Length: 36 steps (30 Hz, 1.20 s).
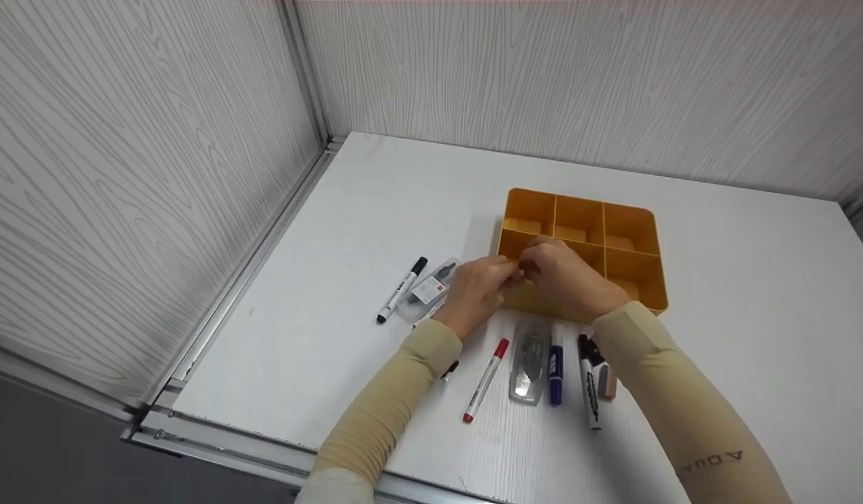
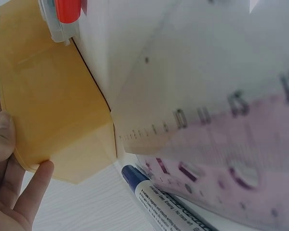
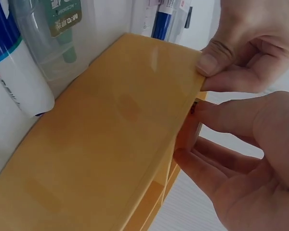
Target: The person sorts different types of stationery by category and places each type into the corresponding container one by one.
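And there's the left hand [image 1: 476,288], thumb and fingers pinching the near-left corner of the orange tray [image 1: 580,211], which spreads off to its right! The right hand [image 1: 563,271] dips over that corner, fingers bent; whether they grip anything, I can't tell.

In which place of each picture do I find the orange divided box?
Head: the orange box is right of centre.
Left wrist: the orange box fills much of the left side.
Right wrist: the orange box stretches from lower left to upper centre.
Shared landmark: fingers at its edge.
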Tool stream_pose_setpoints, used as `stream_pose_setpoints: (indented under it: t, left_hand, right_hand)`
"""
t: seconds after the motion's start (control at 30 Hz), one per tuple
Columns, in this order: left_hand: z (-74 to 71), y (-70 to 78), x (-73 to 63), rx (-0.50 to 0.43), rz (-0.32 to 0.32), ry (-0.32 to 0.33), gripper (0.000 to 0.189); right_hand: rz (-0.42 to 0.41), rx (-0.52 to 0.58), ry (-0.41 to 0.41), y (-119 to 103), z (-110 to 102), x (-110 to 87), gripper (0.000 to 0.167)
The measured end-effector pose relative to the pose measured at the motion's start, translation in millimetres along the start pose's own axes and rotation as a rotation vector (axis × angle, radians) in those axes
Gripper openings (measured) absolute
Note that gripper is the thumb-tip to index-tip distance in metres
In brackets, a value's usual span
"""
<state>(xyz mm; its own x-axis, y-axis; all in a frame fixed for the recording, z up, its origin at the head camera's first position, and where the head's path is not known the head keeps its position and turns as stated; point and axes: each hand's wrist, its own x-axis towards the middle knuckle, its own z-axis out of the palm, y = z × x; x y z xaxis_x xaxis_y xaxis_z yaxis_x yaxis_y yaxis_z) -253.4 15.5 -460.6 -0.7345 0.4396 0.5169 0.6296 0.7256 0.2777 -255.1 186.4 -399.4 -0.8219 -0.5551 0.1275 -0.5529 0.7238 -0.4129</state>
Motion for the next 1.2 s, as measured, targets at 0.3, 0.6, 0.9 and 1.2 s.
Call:
stream_pose_setpoints:
  t: [0.3, 0.6, 0.9, 1.2]
  left_hand:
    - [-0.1, 1.2, -0.4, 0.027, -0.015, -0.019, 0.011]
    - [-1.0, 1.4, -0.3, 0.035, -0.024, -0.035, 0.017]
    - [0.2, 0.3, -0.5, 0.037, -0.009, 0.009, 0.016]
    - [2.7, 0.3, -0.2, 0.035, 0.004, 0.019, 0.013]
  right_hand:
    - [0.052, -0.028, -0.061, 5, 10, 10.4, 0.011]
    - [0.075, -0.068, -0.115, 3, 11, 17.0, 0.015]
    - [0.096, -0.096, -0.207, 8, 12, 29.8, 0.007]
    - [0.082, -0.136, -0.276, 15, 13, 36.4, 0.007]
